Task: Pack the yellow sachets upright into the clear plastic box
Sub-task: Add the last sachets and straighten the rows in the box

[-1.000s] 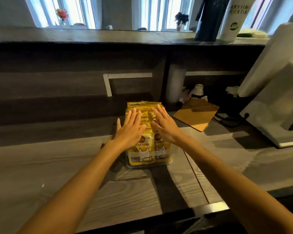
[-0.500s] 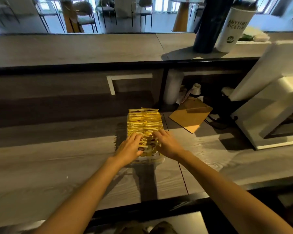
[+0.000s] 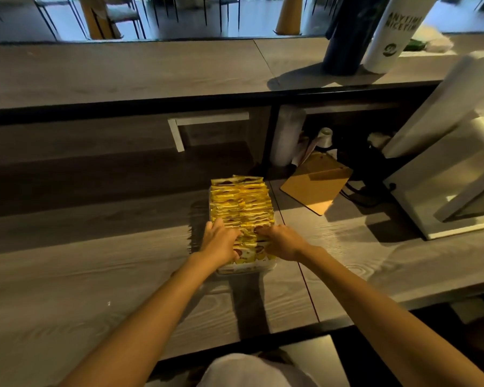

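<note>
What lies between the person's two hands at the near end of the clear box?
In the head view, only yellow sachets fill the gap between the left hand and right hand, standing in the clear plastic box.

You are standing behind the service counter of a café or similar shop. A grey wood-grain work counter (image 3: 95,275) lies in front of you, with a raised customer ledge (image 3: 123,71) of the same finish above it. On the ledge stand a tall white printed paper cup stack (image 3: 391,32) and a dark cylindrical tumbler (image 3: 347,34). Beyond it, chairs and tables (image 3: 109,15) fill a seating area. To your right sits a white point-of-sale terminal (image 3: 444,163), with a brown clipboard (image 3: 316,185) near it.
</note>
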`<state>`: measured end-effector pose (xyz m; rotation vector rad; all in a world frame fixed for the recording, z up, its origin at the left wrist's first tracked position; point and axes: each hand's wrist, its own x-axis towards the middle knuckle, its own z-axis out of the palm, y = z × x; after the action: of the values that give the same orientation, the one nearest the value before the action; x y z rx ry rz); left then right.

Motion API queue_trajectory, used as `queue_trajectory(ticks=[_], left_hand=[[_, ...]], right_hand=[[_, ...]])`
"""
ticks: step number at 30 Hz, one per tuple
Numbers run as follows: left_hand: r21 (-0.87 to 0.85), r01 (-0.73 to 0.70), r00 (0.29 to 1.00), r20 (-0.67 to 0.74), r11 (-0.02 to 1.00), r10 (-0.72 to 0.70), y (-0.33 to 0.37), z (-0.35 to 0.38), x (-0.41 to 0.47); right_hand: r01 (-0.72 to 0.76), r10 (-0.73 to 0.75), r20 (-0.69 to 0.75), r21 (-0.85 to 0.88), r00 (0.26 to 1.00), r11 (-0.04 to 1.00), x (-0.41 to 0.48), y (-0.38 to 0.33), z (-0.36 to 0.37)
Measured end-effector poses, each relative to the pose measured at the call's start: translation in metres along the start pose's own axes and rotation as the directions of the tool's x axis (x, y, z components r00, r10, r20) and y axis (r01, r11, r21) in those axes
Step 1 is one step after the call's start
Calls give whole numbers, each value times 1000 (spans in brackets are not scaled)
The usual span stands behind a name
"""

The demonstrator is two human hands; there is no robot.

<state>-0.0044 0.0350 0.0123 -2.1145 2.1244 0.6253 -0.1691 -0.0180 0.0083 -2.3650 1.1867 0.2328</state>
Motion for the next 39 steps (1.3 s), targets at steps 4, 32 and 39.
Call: queue_trajectory(ticks=[4, 32, 39], left_hand=[[12, -59, 994, 95, 998, 58, 0, -10, 0], [-80, -51, 994, -96, 996, 43, -11, -21, 19], [-49, -47, 990, 127, 998, 53, -7, -36, 29]], right_hand=[[71, -71, -2, 74, 998, 995, -8, 1, -9], [131, -147, -166, -101, 975, 986, 27, 12, -28], [109, -104, -43, 134, 994, 985, 32, 16, -26]])
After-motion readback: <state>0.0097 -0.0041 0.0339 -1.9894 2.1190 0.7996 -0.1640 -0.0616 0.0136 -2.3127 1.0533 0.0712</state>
